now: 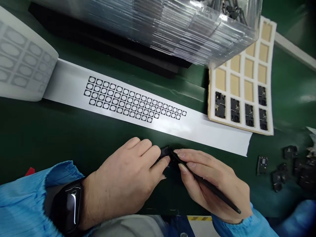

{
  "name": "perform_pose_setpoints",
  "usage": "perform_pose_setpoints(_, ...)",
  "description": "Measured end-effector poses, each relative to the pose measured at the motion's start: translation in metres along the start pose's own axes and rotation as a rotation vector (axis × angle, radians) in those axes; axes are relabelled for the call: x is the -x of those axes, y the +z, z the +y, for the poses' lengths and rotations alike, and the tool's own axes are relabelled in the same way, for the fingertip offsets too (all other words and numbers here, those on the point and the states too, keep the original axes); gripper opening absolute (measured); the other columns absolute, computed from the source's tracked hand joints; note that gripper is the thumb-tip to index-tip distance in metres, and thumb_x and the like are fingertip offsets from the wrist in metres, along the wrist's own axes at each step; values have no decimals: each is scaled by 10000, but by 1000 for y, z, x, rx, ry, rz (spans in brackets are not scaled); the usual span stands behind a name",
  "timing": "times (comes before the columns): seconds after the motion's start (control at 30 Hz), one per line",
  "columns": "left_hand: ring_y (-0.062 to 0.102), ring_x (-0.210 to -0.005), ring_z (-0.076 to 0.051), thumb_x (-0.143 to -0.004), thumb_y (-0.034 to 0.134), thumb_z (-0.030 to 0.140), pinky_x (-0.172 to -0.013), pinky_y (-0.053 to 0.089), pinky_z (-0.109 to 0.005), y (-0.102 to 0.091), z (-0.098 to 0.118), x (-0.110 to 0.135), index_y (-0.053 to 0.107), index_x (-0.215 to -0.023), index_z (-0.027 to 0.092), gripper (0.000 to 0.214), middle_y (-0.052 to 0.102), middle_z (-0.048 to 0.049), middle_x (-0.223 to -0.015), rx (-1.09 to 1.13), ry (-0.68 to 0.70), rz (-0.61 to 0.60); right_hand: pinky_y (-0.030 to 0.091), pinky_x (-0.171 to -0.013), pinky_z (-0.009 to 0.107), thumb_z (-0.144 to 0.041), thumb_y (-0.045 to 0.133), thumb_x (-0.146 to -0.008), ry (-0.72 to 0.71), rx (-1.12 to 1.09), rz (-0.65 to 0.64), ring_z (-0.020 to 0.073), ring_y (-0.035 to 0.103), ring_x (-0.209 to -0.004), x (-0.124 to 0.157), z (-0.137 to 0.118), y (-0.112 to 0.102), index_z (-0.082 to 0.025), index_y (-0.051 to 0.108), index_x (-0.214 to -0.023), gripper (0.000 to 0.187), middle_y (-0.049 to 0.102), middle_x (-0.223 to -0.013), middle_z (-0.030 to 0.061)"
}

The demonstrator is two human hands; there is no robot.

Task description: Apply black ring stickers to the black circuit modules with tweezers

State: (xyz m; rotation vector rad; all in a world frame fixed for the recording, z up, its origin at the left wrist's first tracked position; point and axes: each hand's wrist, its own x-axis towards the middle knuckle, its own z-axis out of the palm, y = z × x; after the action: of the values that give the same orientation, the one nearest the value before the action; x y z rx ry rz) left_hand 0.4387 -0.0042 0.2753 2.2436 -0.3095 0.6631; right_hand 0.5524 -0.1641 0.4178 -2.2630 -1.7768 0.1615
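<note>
My left hand (125,179) pinches a small black part (166,152) against the green mat near the front edge. My right hand (212,184) is closed round thin black tweezers (209,187), whose tip meets that part. A white liner strip (202,131) lies just beyond my fingers, carrying rows of small black-ringed stickers (130,100). A black smartwatch (67,205) sits on my left wrist, and both arms wear blue sleeves.
A white foam tray (243,74) at the right holds several black parts (240,108) in its front pockets. Loose black parts (288,166) lie at the far right. A stack of clear plastic trays (160,26) stands behind. The sticker roll (22,59) sits far left.
</note>
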Motion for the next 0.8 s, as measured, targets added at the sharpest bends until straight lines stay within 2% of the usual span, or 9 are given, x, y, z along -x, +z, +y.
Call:
perform_pose_setpoints(0.2,423,-824,-230,-1038,567,250,-698,322,-428,1,1,-1,664,-1186,141,207,505,-35,-919,7,1,27,713,-897,401,37,757,-837,9,1,-12,276,789,-1078,1,2,-1,-152,658,-1141,371,790,-1109,147)
perform_pose_setpoints(0.5,406,-824,-230,-1042,566,268,-697,317,-425,2,1,-2,667,-1255,132,272,495,-31,-916,8,-2,27,703,-937,440,87,760,-812,-58,7,-2,297,777,-1097,2,1,2,-95,669,-1138,384,779,-1104,196)
perform_pose_setpoints(0.8,408,-822,-230,-1050,542,258,-691,311,-424,1,0,-1,669,-1243,132,264,493,-35,-903,8,8,24,708,-920,416,85,763,-824,-47,28,25,287,787,-1073,2,0,4,-94,676,-1126,361,786,-1090,193)
